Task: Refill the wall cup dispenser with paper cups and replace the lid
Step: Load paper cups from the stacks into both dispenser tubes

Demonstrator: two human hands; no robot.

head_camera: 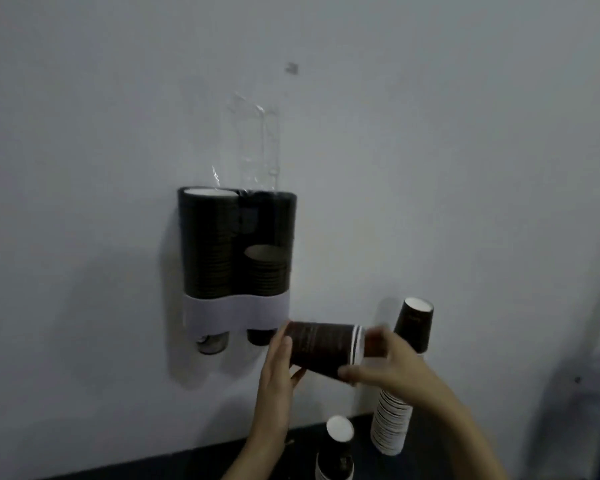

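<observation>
Dark brown paper cups (321,346), a short nested stack w/ white rims, lie sideways between both hands, just below and right of the wall dispenser (237,271). We see the left hand (278,372) w/ straight fingers pressed against the stack's base end, thumb behind; its grip is spread, not curled round. Right hand (385,362) is at the rim end, fingers and thumb curled round the stack there, so that grip is pinching the cups. Motion blur on the right fingers, can't tell exact finger placement.

Dispenser is a twin-tube unit on the white wall (430,133), w/ a pale band (236,313) across the lower part. Left tube (207,244) is full of dark cups nearly to the top, white rim showing at the opening. Right tube (269,268) is approx half full, upper part bare. A cup bottom pokes out under the right tube; outlet under the left tube looks clear/silvery, can't tell more. Clear plastic lid (253,140) stands up above the tubes against the wall, not closed.

Right of the hands we see a tall tilted stack of cups (394,424) w/ a dark cup on top, leaning by the wall. Another stack (336,452) stands lower, near frame bottom, white inside of the top cup visible. Both sit on or near a dark desk (153,462) edge; contact pts are out of view.
</observation>
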